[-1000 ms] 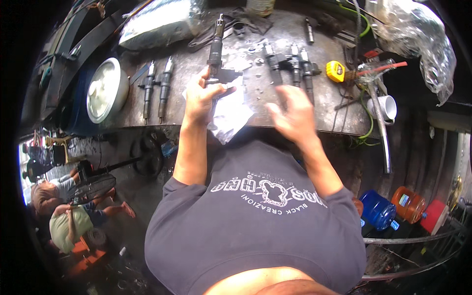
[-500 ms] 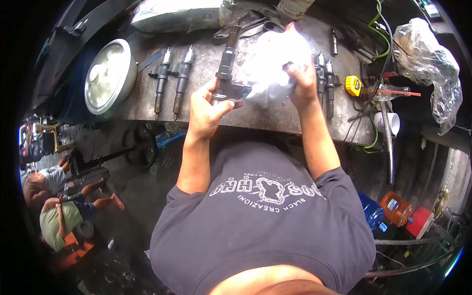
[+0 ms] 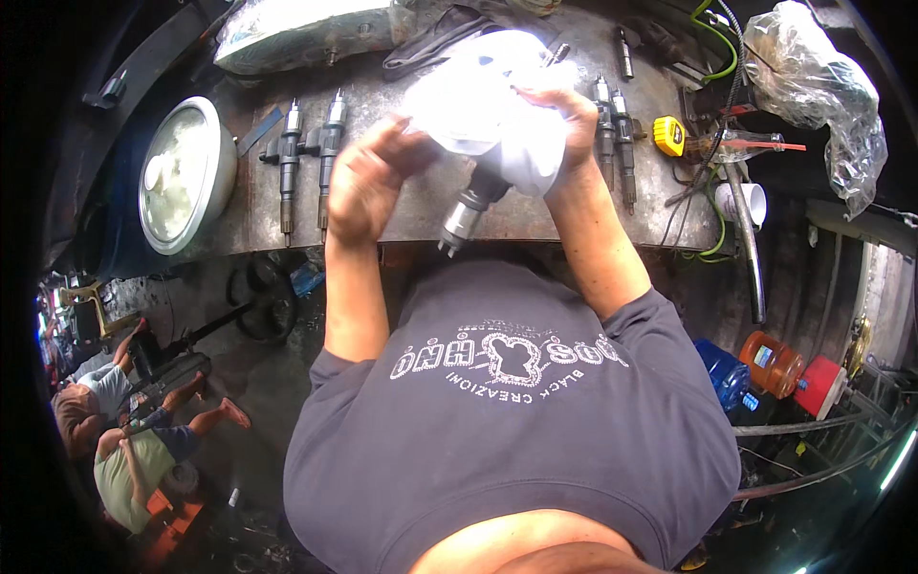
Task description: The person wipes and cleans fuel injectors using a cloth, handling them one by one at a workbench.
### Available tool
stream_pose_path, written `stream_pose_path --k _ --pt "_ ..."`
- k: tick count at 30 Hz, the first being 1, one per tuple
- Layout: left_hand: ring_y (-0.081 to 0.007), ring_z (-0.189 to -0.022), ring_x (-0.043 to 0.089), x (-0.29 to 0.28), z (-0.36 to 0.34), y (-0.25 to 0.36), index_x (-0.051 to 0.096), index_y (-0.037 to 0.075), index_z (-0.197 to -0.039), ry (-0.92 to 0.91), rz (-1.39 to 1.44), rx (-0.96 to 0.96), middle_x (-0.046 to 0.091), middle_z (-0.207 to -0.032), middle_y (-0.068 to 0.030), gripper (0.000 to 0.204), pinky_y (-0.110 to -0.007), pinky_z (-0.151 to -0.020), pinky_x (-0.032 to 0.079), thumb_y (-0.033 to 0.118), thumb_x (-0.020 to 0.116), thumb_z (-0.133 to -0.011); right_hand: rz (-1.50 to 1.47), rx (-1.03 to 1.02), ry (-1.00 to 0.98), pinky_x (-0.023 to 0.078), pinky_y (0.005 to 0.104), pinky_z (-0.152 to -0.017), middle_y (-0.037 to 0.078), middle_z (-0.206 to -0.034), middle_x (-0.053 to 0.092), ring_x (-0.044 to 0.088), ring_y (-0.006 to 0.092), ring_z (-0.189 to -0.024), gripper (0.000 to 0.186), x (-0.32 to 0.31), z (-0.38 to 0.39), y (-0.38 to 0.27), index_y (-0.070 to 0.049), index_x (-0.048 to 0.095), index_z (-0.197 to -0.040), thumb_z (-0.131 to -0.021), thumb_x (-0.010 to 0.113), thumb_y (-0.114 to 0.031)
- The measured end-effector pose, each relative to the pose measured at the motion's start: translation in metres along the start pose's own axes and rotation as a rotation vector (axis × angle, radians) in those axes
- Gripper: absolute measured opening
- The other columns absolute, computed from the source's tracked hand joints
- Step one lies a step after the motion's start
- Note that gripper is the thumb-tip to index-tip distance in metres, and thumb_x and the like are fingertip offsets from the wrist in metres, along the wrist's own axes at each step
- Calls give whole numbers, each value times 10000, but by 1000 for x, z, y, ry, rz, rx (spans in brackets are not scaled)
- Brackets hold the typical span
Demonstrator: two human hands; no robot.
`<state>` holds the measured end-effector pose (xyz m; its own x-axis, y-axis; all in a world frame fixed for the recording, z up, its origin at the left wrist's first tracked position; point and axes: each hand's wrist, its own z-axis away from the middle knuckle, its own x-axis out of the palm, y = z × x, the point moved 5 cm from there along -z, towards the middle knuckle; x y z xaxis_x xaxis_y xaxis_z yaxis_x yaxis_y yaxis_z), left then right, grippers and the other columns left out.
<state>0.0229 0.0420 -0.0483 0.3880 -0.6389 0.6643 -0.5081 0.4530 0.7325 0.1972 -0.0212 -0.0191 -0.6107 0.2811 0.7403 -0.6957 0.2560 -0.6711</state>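
My right hand (image 3: pixel 566 129) is closed around a white cloth (image 3: pixel 531 153), very bright in the glare, that wraps a fuel injector. The dark and silver body of this fuel injector (image 3: pixel 469 212) sticks out below the cloth, tilted down to the left. Its thin tip shows above the hand, and its middle is hidden. My left hand (image 3: pixel 368 182) is blurred beside the cloth's left edge, its fingers loosely bent and apart with nothing visible in them. Two more injectors (image 3: pixel 308 163) lie on the metal bench left of it; another pair (image 3: pixel 617 143) lies right of my right hand.
On the bench's left side stands a round pale bowl with a clear lid (image 3: pixel 182 177). A wrapped metal part (image 3: pixel 306 38) and dark cloth (image 3: pixel 445 38) lie at the back. At right are a yellow tape measure (image 3: pixel 669 137), a clear bottle (image 3: pixel 741 145), a white cup (image 3: pixel 746 204) and plastic bags (image 3: pixel 813 96).
The injector has swung from upright in my left hand to tilted within the cloth in my right hand. My left hand has let go and shifted left.
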Motion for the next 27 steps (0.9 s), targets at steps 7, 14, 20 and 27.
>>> stream_pose_path --k 7,14,20,27 --pt "-225 -1039 540 20 -31 -44 395 23 -1271 152 111 4 511 -1184 -120 619 -368 -933 407 419 529 -813 -308 114 -7 496 283 -722 108 -845 633 617 190 -765 175 14 11 13 63 593 -896 -824 495 -64" --pt "-163 -916 557 40 -10 -59 520 -3 -1122 -228 319 -430 569 -996 -81 468 -303 -827 449 247 651 -747 898 -657 -546 499 261 -654 105 -797 653 638 215 -704 86 10 30 -15 30 626 -761 -699 576 61" --pt "-130 -885 561 57 -20 -57 544 6 -1097 -146 -86 -302 589 -957 -65 506 -285 -771 477 133 758 -657 426 -6 -98 475 271 -709 83 -850 642 606 155 -766 247 9 35 -4 20 618 -948 -733 613 -101" --pt "-198 -915 609 51 -33 -58 535 -14 -1136 54 -307 -100 612 -1022 -93 486 -321 -831 499 -26 661 -667 516 52 -136 430 296 -770 88 -920 595 547 168 -878 325 24 32 -9 25 572 -1001 -861 540 -267"
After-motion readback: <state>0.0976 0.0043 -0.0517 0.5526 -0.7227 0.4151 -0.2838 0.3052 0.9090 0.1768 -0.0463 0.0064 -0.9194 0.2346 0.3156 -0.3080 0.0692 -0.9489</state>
